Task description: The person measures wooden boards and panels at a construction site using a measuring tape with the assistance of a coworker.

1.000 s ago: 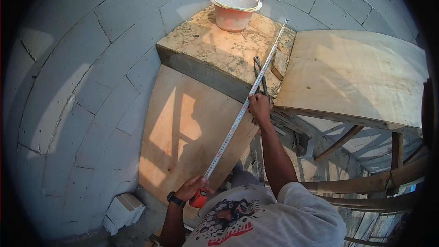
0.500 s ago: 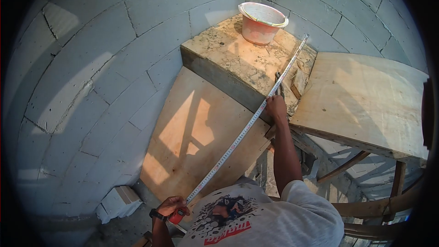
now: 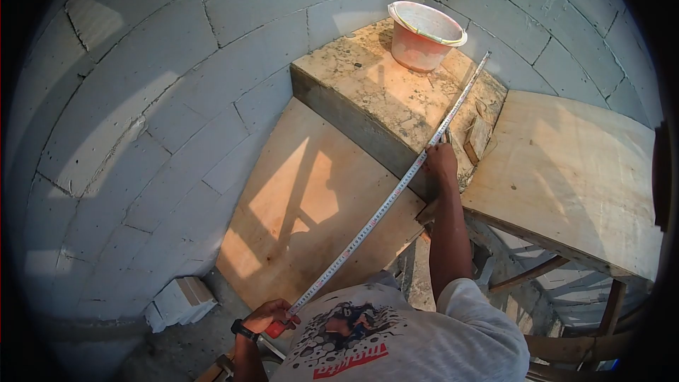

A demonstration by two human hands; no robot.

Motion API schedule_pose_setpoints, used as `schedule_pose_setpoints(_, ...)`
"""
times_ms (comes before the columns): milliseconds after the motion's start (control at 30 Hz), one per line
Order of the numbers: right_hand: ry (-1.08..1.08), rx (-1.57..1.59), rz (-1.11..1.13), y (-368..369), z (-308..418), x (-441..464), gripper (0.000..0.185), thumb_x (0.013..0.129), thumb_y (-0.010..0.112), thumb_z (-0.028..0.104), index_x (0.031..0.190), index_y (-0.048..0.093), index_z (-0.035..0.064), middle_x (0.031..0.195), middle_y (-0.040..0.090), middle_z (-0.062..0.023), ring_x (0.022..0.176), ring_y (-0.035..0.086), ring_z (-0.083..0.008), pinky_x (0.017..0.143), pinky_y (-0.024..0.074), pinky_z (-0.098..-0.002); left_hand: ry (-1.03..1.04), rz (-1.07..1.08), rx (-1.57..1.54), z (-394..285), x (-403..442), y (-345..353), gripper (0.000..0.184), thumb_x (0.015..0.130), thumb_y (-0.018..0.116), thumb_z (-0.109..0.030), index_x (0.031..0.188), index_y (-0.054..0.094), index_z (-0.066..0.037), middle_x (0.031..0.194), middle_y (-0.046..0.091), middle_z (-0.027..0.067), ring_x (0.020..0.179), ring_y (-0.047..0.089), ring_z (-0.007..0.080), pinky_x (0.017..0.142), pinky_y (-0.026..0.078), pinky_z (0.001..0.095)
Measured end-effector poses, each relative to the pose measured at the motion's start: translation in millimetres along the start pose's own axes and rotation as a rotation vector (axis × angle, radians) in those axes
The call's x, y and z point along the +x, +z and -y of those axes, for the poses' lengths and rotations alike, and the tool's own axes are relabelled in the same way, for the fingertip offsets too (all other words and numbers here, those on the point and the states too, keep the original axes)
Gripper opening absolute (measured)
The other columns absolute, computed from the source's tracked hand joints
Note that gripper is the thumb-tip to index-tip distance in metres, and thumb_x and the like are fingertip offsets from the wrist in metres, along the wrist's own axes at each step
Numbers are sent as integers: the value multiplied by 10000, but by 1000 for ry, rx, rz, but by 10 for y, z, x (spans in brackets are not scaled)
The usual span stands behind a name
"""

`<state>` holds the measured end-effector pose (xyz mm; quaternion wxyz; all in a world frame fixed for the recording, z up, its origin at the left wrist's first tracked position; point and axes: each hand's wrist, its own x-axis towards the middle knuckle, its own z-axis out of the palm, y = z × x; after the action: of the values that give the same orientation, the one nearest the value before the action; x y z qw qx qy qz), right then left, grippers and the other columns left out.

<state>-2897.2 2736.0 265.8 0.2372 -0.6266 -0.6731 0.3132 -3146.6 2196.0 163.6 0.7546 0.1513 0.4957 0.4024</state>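
Note:
A white tape measure blade (image 3: 375, 216) stretches diagonally from the red tape case (image 3: 281, 325) up over the raised, stained platform (image 3: 346, 74). My left hand (image 3: 269, 315), with a black watch at the wrist, is closed around the case near my shirt. Farther up, my right hand (image 3: 441, 160) grips the blade and a dark tool, mostly hidden by the hand, at the platform's front edge. The blade's free end reaches past the bucket's right side. Below the blade lies a smooth plywood sheet (image 3: 262, 233).
A reddish bucket (image 3: 419, 49) stands on the platform against the block wall (image 3: 170, 134). A wood scrap (image 3: 477, 138) lies near the platform's right edge. Another plywood panel (image 3: 566, 177) extends right over wooden supports (image 3: 530, 274). White blocks (image 3: 180, 302) sit at lower left.
The view has shifted, so the platform and bucket appear farther right and lower. My left hand with the case has moved down and left, and more blade shows between my hands.

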Motion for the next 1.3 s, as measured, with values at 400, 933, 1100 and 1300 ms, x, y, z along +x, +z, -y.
schedule_pose_setpoints(400,-66,-16,-44,97,-84,36,341,986,533,235,817,635,-44,595,638,-125,475,645,-232,464,524,-364,33,-62,79,-110,6,-138,234,910,627,-81,1110,540,5,1028,699,167,898,689,215,818,559,341)
schedule_pose_setpoints(933,55,-86,52,13,103,0,341,977,551,265,869,618,-51,628,645,-139,510,663,-262,464,534,-380,43,-67,158,-372,-29,-277,223,898,592,-87,1105,553,-17,977,684,135,843,660,190,794,544,339)
schedule_pose_setpoints(1100,35,-106,63,47,42,55,348,969,558,289,859,618,-36,665,653,-141,518,666,-255,482,537,-375,59,-43,118,-340,-70,-322,213,899,612,-90,1091,552,-23,981,687,146,845,664,197,786,546,339)
schedule_pose_setpoints(1300,-63,-151,-9,95,-20,27,376,966,548,335,877,629,-21,684,657,-149,563,676,-279,600,548,-411,109,-46,126,-379,-177,-330,201,915,625,-118,1078,557,-21,972,688,162,835,676,211,770,552,345)
